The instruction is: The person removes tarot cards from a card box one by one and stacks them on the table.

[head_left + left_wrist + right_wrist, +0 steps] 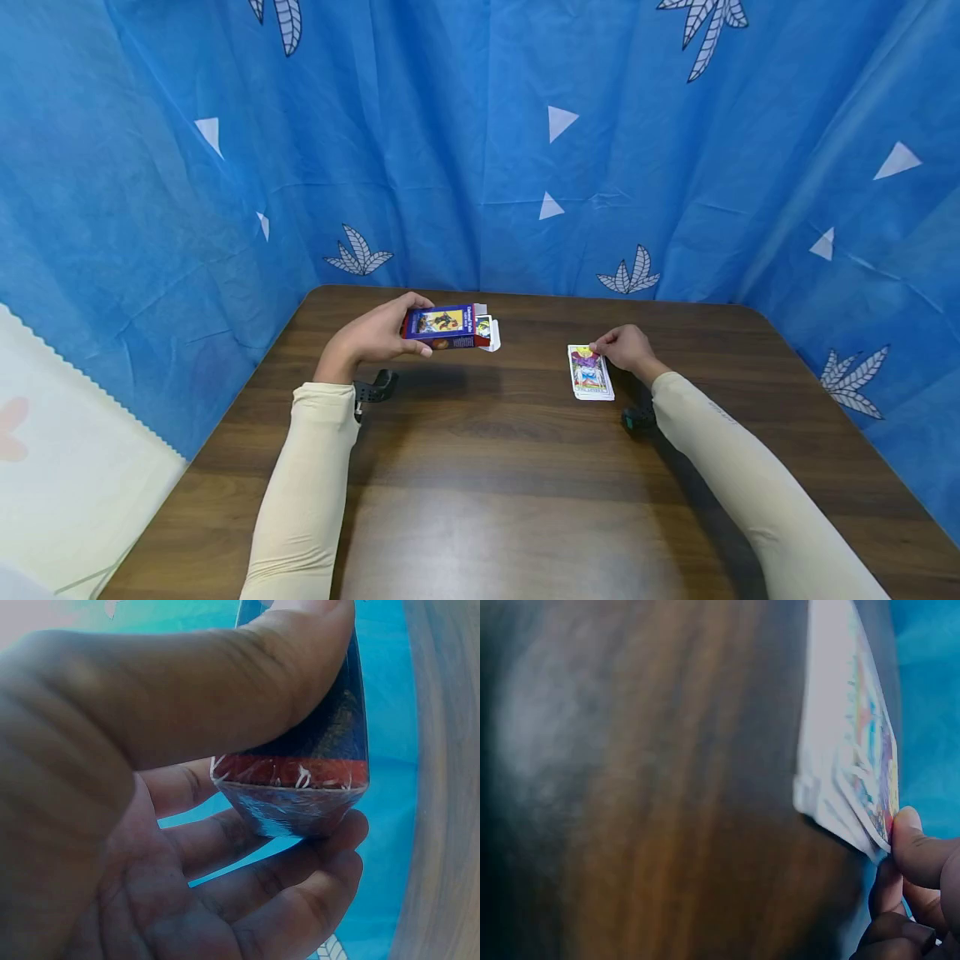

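Note:
In the head view my left hand [377,334] grips a blue and red tarot card box [442,322] above the table, thumb on the near side and fingers round the far side. The box lies sideways with its flap open at the right end, where a card [482,326] shows inside. To the right, a small stack of tarot cards [591,375] lies face up, a colourful picture on top. My right hand [628,348] pinches the top card at the stack's upper right corner, thumb above. The right wrist view shows the slightly uneven edges of the stack [829,735].
Both hands work over a brown wooden table [480,483]. A blue curtain [450,150] with white leaves and triangles hangs behind it and along the sides. Pale cloth [67,467] hangs at the lower left.

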Demonstrator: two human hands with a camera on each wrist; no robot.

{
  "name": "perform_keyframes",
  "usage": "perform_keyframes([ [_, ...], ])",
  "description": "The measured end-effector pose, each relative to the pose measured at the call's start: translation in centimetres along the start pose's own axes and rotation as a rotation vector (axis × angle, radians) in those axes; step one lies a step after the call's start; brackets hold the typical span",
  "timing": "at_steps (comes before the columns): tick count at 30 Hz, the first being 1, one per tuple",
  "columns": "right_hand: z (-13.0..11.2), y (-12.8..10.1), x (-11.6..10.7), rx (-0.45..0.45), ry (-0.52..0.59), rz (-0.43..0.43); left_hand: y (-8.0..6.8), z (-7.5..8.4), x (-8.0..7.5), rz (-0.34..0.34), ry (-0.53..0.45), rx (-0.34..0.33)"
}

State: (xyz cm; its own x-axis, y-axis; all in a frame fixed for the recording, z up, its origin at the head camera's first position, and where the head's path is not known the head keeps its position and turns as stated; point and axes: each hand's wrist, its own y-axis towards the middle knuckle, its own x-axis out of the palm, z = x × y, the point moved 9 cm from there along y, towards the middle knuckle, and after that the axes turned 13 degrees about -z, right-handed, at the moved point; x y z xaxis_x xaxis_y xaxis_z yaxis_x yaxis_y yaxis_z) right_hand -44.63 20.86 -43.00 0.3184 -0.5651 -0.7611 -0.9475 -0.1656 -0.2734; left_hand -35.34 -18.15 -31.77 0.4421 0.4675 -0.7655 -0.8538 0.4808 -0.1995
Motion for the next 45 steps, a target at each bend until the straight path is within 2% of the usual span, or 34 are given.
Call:
perform_keyframes([
  [7,-0.5,0.0,-0.1,0.039,-0.034,0.009,0.0,0.4,-0.4,0.004,0.002,0.001],
  [11,-2.1,-0.2,-0.1,-0.001,-0.061,0.029,0.0,0.4,-0.5,0.001,-0.002,0.004],
  [14,-5.2,-0.9,0.1,-0.118,-0.026,0.068,-0.1,0.5,-0.5,0.0,0.001,0.008],
  [18,-11.4,-2.8,1.1,-0.355,0.146,0.064,-0.3,0.5,-0.5,0.008,0.013,0.012],
  [20,-14.2,-3.9,1.9,-0.433,0.275,-0.007,-0.3,0.5,-0.6,0.011,0.014,0.018],
  [22,-16.4,-4.7,3.0,-0.472,0.384,-0.092,-0.3,0.5,-0.5,0.01,0.019,0.023],
  [25,-18.2,-5.4,4.5,-0.445,0.465,-0.205,-0.4,0.4,-0.4,0.01,0.017,0.023],
  [32,-18.3,-5.1,6.8,-0.303,0.413,-0.318,-0.2,0.7,-0.3,0.006,0.008,0.023],
  [37,-17.9,-5.0,7.8,-0.241,0.421,-0.33,0.0,0.7,-0.1,-0.007,-0.003,0.004],
  [45,-17.4,-5.0,7.5,-0.225,0.395,-0.289,0.0,0.7,0.2,-0.016,-0.001,-0.001],
])
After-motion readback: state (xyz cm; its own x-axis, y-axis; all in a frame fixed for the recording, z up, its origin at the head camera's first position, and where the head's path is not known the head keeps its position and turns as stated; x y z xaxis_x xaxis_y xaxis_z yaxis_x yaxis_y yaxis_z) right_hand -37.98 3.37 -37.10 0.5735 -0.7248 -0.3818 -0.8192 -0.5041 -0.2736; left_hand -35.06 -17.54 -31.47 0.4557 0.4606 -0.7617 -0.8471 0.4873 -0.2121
